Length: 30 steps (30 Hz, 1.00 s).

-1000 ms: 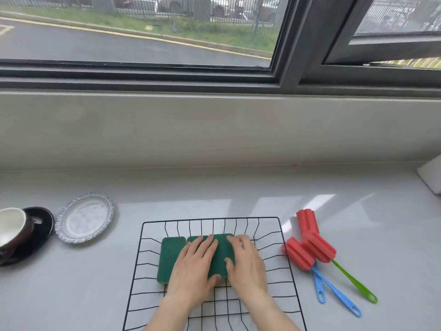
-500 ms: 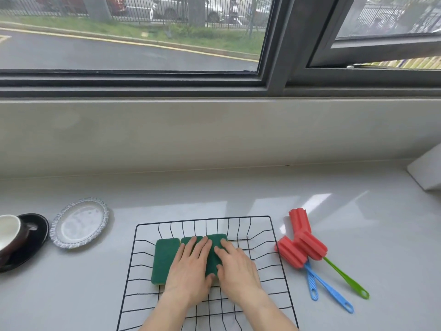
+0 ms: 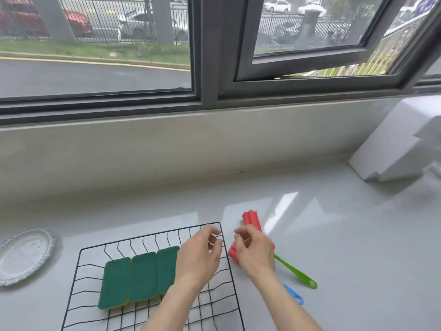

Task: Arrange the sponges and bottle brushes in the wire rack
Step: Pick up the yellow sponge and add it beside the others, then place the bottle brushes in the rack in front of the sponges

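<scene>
Counter [image 3: 334, 235]; 3 sponges [image 3: 140, 277] in rack [image 3: 152, 235].

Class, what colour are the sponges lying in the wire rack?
Dark green sponges on top, yellow underneath; head view.

A pale grey countertop [image 3: 334, 235] shines with soft daylight and meets a low beige wall [image 3: 167, 149] under a dark-framed window [image 3: 207, 68]. The right pane is tilted open. Outside are a wet road, grass, a metal fence and parked cars.

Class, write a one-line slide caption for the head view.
Three green sponges lie in the wire rack; both hands reach toward red bottle brushes.
</scene>
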### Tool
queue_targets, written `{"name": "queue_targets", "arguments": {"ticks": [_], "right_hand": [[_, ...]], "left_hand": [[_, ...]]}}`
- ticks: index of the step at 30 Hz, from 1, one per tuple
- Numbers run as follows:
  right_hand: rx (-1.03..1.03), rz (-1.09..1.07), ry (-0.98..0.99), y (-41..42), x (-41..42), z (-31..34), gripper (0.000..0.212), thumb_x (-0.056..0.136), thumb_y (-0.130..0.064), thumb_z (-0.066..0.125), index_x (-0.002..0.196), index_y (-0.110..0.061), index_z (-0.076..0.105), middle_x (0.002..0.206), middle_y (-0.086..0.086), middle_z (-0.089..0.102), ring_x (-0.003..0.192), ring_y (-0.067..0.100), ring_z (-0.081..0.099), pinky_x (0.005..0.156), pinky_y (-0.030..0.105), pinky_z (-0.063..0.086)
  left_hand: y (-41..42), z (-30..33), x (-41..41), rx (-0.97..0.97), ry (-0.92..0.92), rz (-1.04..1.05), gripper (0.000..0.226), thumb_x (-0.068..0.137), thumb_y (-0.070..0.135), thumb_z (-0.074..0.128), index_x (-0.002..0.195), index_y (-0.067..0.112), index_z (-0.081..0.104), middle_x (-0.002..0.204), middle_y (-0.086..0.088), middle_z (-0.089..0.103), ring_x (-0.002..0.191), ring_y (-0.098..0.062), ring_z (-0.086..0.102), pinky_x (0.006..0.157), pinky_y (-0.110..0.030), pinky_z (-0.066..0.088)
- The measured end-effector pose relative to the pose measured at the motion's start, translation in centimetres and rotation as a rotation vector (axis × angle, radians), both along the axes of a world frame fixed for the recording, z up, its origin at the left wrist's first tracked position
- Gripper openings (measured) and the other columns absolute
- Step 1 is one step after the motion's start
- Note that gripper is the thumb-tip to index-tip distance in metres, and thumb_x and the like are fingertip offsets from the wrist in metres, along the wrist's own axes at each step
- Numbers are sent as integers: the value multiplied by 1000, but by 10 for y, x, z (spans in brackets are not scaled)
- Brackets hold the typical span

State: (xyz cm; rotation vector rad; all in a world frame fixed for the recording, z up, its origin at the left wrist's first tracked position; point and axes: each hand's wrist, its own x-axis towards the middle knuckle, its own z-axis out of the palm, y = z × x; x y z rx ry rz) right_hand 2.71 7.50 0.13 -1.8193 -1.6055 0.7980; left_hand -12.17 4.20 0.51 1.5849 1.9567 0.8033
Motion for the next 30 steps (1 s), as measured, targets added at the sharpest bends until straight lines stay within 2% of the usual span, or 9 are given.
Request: {"name": "queue_targets", "arguments": {"ticks": [3,6,9,11,13,15,21,26,30], "right_hand": [[-15,-71,-65,6,44,1,13,82,-20,64,86,-32,65,78,-12,68,72,12,63,68,31,51],[-66,-72,-145,7,84,-6,24,83,-15,63,100,-31,65,99,-9,67,86,15,64,76,36,54],[-196,-30,-233,6,114,-19,42,87,-16,64,128,-28,58,125,-5,61,113,20,59,92,35,51],[-288,19,-285,4,127,-29,52,91,-18,62,140,-27,49,138,-4,56,125,21,53,101,34,46],[-349,64,-318,1,136,-39,55,91,-19,59,144,-28,45,141,-3,56,129,23,51,105,34,44],[-376,109,-361,-3,141,-46,54,92,-21,57,144,-31,46,139,-3,58,128,23,53,105,35,45],[-356,167,-412,-7,145,-59,37,93,-20,53,126,-35,59,124,-4,64,116,23,57,92,32,48],[-364,121,-232,-4,144,-55,15,89,-20,59,97,-30,67,95,-4,71,91,23,65,78,33,54],[-364,112,-53,4,138,-43,11,90,-19,64,87,-29,66,86,-10,71,78,14,67,73,32,56]], "left_hand": [[11,-2,33,18,5,-76,22,88,38,60,108,41,54,96,21,65,91,1,59,82,-31,50],[18,-13,61,-24,274,-208,47,83,45,59,127,32,48,119,9,60,118,-17,47,103,-34,36],[21,-26,83,-139,484,-290,72,77,57,56,140,27,36,136,-1,54,138,-28,30,119,-39,15],[20,-35,92,-217,579,-308,90,74,65,54,149,23,23,145,-9,47,146,-33,19,122,-47,-1],[20,-40,98,-253,656,-291,103,71,70,51,152,19,15,145,-15,46,147,-36,16,119,-51,-14],[18,-44,102,-270,715,-269,108,70,74,48,153,16,12,144,-18,46,147,-37,15,117,-54,-18],[17,-47,106,-283,725,-198,93,81,65,47,152,16,16,136,-11,55,142,-33,27,120,-54,-6],[20,-37,106,-193,614,-133,84,73,54,55,145,13,40,110,-8,62,115,-32,51,120,-50,21],[24,-22,96,-90,486,-64,81,69,58,58,137,17,45,104,-2,60,103,-27,53,109,-44,39]]}}
